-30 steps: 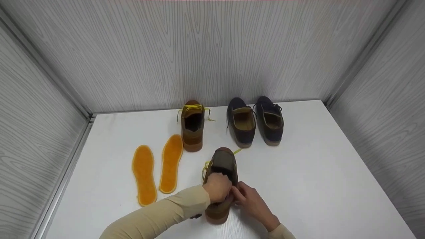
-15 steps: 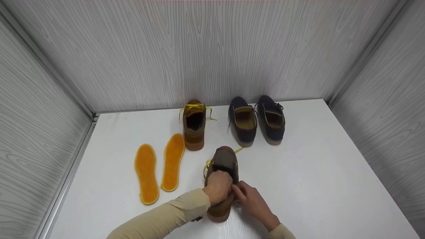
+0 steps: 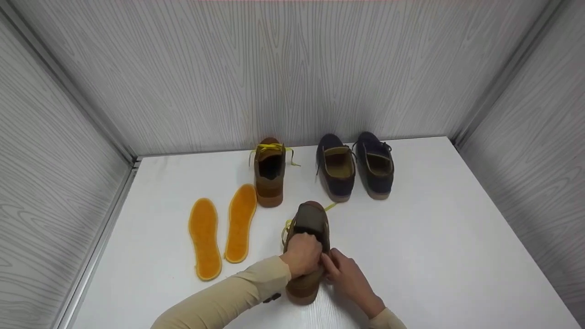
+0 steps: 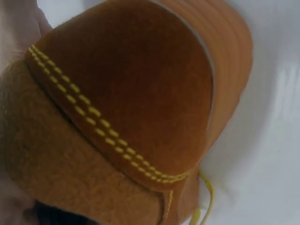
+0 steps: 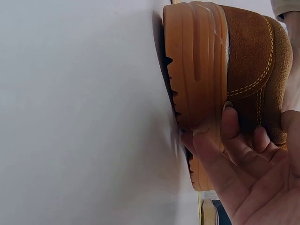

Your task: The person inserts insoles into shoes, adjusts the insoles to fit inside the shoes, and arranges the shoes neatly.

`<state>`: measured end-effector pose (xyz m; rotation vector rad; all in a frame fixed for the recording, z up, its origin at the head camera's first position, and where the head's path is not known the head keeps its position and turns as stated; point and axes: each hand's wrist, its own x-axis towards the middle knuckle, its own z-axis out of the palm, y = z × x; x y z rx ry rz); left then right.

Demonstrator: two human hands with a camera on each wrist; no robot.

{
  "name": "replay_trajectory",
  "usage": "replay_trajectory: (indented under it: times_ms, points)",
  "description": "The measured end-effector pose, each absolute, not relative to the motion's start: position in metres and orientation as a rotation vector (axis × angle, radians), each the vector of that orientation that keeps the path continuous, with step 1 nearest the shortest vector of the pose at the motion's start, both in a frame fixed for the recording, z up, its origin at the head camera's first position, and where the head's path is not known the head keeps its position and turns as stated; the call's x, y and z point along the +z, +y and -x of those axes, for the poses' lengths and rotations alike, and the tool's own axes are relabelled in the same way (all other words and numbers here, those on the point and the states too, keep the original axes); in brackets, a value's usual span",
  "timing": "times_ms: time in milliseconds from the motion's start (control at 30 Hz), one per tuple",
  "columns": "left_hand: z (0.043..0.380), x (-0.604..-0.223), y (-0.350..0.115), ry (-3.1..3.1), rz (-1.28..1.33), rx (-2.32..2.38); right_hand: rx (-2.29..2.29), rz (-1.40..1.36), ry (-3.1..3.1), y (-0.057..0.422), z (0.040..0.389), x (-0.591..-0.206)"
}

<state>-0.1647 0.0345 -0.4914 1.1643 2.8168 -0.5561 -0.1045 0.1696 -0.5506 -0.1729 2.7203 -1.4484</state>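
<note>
A brown suede shoe with yellow laces stands on the white table, toe pointing away. My left hand reaches down into its opening, so the fingers are hidden. The left wrist view has only the stitched heel up close, with bits of the hand at the left edge. From the right side, my right hand holds the shoe's collar. In the right wrist view several fingertips of the right hand press the sole and side, the thumb at the top edge.
Two orange insoles lie to the left. The matching brown shoe stands behind them. At the back right is a pair of dark blue shoes. Grey wood-patterned walls enclose the table.
The view has drifted slightly, so the insoles and the shoes appear a little further right. Both hands stay at the brown shoe, with no clear change in their hold.
</note>
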Motion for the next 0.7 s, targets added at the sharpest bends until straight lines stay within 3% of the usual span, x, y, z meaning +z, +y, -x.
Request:
replay_trajectory:
  times_ms: [267,533,700]
  points:
    - [0.171,-0.496,0.040,2.839,-1.161,-0.517,-1.433,0.158,2.791,0.170,0.106,-0.549]
    - [0.174,-0.505,0.028,2.872,-1.487,-0.507,-1.362,0.184,2.847,0.168,0.104,-0.552]
    - [0.177,-0.505,0.028,2.856,-1.548,-0.514,-1.370,0.167,2.836,0.170,0.104,-0.551]
